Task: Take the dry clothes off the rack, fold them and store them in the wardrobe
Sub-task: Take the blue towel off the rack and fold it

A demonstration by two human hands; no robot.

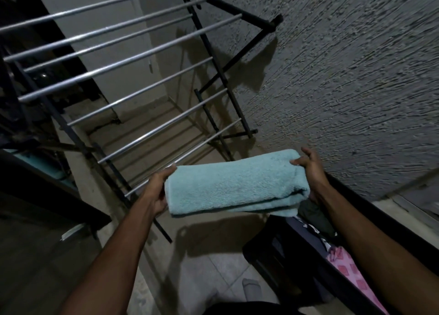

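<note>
Pale blue terry is what you have between your hands: a towel (234, 186), already folded into a thick oblong, held level in the air just in front of the drying rack (123, 77) and above the floor tiles. Your left hand (158, 191) grips its left end, thumb lying along the top edge and fingers tucked underneath, out of sight. Your right hand (311, 169) holds the right end, where the folded layers show as stacked edges; its thumb presses on top, while some fingers stand loose and raised above the cloth and the others are hidden behind it. The rack's metal bars are bare in every part visible here, so the taking-down step looks finished and the folding of this piece looks done or nearly so. Below your right forearm sits a dark basket (285, 255) holding other cloth, among it a pink patterned piece (349, 269) and something dark. I judge the next move to be laying the towel down flat on that pile, or carrying it off to the wardrobe, which is nowhere in view. Either way, keep both ends level and pinched so the layers do not slide apart, and lower it without letting the loose bottom edge at the right corner drop open.
</note>
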